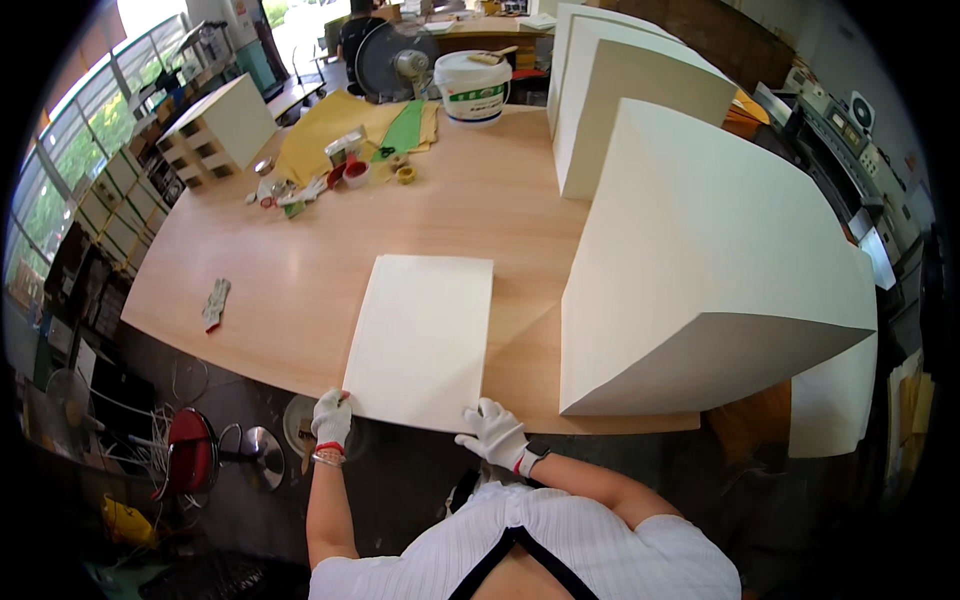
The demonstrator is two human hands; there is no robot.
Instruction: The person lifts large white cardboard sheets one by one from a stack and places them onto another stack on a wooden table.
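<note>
A flat stack of white paper sheets (pixel 425 335) lies at the table's near edge in front of me. At its near left corner is my left hand (pixel 332 420), in a white knit glove with a red cuff. Its fingers are drawn together, with a small red spot at their tips; what they hold, if anything, is too small to make out. My right hand (pixel 494 436), gloved the same way, is at the near right corner. Its fingers are spread, the tips at the sheets' edge, and nothing is in its grasp.
Tall stacks of large white sheets (pixel 700 230) stand on the right of the wooden table (pixel 270 280). A loose glove (pixel 215 305) lies at left. Farther back are a white bucket (pixel 473 88), yellow cloth (pixel 310 140), tape rolls (pixel 405 175) and a fan (pixel 397 62). A red stool (pixel 190 453) stands below left.
</note>
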